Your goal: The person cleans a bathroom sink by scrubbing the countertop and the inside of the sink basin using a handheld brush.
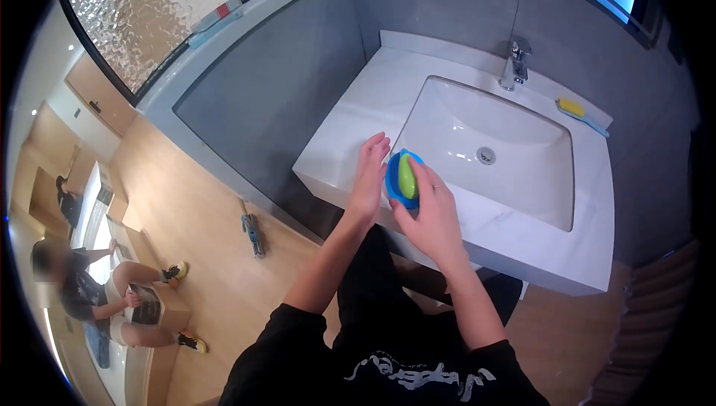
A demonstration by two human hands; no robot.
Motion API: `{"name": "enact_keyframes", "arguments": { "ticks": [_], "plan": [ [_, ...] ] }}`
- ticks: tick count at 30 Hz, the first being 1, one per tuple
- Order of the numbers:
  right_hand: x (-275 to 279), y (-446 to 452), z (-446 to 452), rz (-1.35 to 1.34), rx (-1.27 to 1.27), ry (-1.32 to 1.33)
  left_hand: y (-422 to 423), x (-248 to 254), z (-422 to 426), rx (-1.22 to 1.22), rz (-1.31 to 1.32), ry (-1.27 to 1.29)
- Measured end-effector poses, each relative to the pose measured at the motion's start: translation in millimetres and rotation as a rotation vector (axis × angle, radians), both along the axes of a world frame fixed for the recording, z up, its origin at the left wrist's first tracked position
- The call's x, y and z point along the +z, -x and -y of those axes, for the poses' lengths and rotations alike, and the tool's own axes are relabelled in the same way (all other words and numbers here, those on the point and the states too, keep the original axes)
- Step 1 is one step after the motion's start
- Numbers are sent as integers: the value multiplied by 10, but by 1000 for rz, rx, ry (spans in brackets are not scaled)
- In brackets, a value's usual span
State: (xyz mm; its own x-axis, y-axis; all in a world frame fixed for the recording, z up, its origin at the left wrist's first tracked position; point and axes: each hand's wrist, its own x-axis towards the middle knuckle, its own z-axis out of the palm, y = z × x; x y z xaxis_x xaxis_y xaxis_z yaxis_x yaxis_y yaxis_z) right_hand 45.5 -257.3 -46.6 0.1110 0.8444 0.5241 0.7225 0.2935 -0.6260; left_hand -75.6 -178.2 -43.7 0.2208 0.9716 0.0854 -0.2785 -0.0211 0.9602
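Observation:
Over the front left rim of the white sink (447,119), my right hand (435,216) is closed around a small oval thing (407,176), bright green on top with a blue base or rim. It could be a handled scrub brush or a bar in a dish; I cannot tell which. My left hand (368,176) is at its left side, fingers stretched out and palm facing it. Whether the left hand touches the blue edge is unclear. The underside of the thing is hidden.
A chrome faucet (515,66) rises behind the basin. On the white counter (350,130)'s right lies a brush with yellow bristles (571,107). A light-blue item (216,27) rests on the left ledge. A grey device (252,235) lies on the floor; a seated person (93,290) is farther left.

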Motion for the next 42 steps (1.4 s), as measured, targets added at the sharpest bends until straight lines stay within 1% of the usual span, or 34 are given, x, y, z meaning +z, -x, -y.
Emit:
{"name": "enact_keyframes", "arguments": {
  "ticks": [1,3,4,6,7,8,9,11,13,14,15,16,17,18,20,21,23,24,26,27,29,30,31,32,33,34,36,38,39,40,41,42],
  "plan": [
    [32,-37,-11,4,-2,4,10,21,42,-2,4,4],
    [144,-123,11,-116,18,92,63,38,97,18,29,-25],
    [165,-154,29,-105,-26,75,88,17,89,16,31,-19],
    [194,-268,133,-117,-24,128,135,-53,46,-92,-64,19],
    [210,-344,196,-128,-19,175,150,-119,29,-95,-62,26],
    [227,-428,268,-73,-16,154,161,-205,17,-105,-240,-148],
    [245,-524,357,-73,-25,165,157,-267,17,-120,-415,-322],
    [279,-746,584,-184,22,277,108,-253,65,-121,-453,-325],
    [321,-991,856,-133,-121,327,70,-239,52,-57,-552,-480],
    [327,-1133,978,-110,-170,300,44,-270,16,-75,-542,-464],
    [299,-1311,1096,-121,-205,298,12,-299,-33,-17,-573,-522],
    [314,-1487,1235,-137,-244,333,-22,-332,-63,42,-604,-580],
    [375,-1594,1346,-153,-283,365,-55,-357,-76,29,-592,-564],
    [465,-1607,1400,-146,-298,379,-87,-366,-95,59,-623,-562],
    [620,-1623,1469,-95,-423,536,-157,-367,-88,118,-701,-614],
    [613,-1618,1451,-96,-437,544,-177,-393,-80,102,-696,-610],
    [544,-1586,1307,-11,-423,492,-196,-430,-79,199,-829,-793],
    [485,-1568,1208,100,-415,397,-187,-453,-72,188,-825,-793],
    [533,-1413,929,223,-425,494,-141,-509,-49,282,-689,-808],
    [492,-1311,750,164,-353,462,-116,-547,-44,274,-692,-809],
    [323,-995,329,37,-225,361,-88,-637,-79,339,-465,-922],
    [227,-815,120,53,-201,292,-108,-682,-113,321,-450,-928],
    [256,-608,-68,31,-163,321,-118,-734,-140,361,-347,-965],
    [167,-431,-262,7,-120,290,-111,-761,-151,401,-248,-995],
    [185,-223,-414,-25,-60,297,-86,-751,-131,415,-307,-972],
    [169,-36,-559,-51,-1,270,-103,-737,-129,425,-279,-984],
    [218,218,-753,-57,119,300,-123,-752,-137,430,-251,-999],
    [208,292,-880,-103,90,272,-116,-822,-149,392,40,-755],
    [188,283,-905,-142,72,248,-118,-789,-142,386,38,-752],
    [148,241,-904,-153,28,166,-113,-753,-138,450,-134,-831],
    [103,173,-889,-160,28,172,-105,-704,-122,513,-311,-904],
    [103,45,-833,-141,-8,186,-127,-661,-116,515,-341,-959]
  ]
}}
